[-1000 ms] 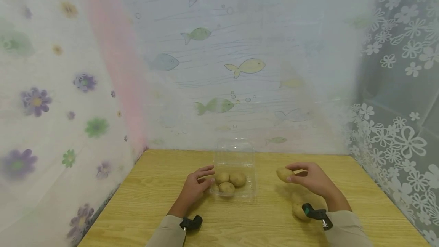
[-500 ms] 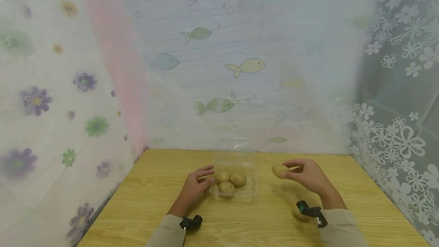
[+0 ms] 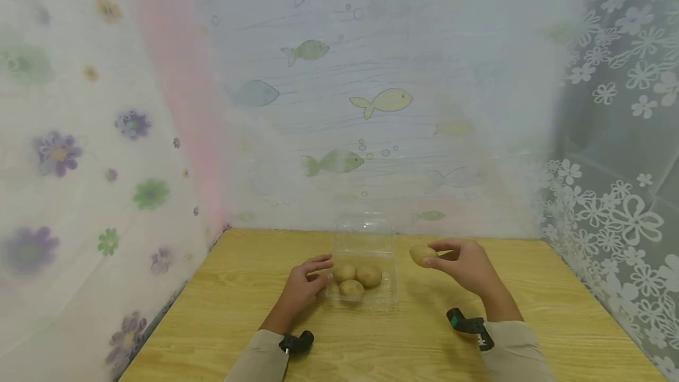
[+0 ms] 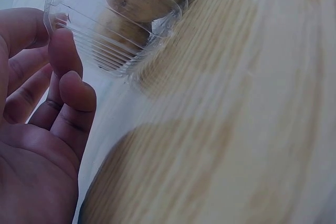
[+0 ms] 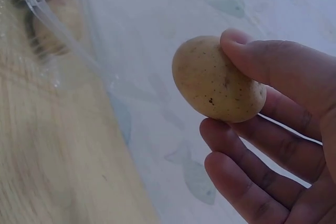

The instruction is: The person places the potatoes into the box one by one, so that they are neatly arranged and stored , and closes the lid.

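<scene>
Right-hand grip [image 3: 467, 264], pinching an oval yellow-brown potato [image 3: 422, 255] right of lower centre, has moved leftward and upward, nearer the clear hinged plastic container [image 3: 366, 245] touched by the relaxed left hand [image 3: 302, 289].

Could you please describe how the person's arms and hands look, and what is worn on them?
The left hand and right hand are bare, without gloves. The left sleeve and right sleeve are both plain beige. Near each wrist sits a black, angular device; the right device also shows a green patch.
</scene>
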Demonstrator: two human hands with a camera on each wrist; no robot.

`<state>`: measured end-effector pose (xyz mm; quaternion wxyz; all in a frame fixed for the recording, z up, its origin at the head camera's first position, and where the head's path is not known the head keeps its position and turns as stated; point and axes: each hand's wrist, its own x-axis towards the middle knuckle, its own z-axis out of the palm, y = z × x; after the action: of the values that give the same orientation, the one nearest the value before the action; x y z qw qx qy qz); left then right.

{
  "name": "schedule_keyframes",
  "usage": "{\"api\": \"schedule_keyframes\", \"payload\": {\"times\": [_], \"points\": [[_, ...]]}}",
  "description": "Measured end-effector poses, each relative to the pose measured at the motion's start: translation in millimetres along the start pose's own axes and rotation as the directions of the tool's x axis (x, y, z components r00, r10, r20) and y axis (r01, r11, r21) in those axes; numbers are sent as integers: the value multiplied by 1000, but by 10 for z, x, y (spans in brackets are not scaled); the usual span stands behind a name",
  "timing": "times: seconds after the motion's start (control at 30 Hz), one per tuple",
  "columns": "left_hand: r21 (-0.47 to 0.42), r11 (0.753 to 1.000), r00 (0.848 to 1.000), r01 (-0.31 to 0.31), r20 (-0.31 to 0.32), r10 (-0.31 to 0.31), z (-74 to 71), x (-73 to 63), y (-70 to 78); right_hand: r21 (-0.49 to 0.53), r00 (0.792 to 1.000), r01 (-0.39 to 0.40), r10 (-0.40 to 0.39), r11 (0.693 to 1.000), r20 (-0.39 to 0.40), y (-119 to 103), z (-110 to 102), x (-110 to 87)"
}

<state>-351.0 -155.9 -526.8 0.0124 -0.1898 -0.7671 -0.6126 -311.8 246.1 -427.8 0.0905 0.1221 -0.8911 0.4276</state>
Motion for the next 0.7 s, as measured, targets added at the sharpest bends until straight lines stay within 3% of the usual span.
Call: {"api": "schedule_keyframes", "payload": {"times": [0.7], "points": [[6,1000,1000,-7,5,7,-19,11,-10,0,999,-33,33,999,-38,-70,253,54]]}}
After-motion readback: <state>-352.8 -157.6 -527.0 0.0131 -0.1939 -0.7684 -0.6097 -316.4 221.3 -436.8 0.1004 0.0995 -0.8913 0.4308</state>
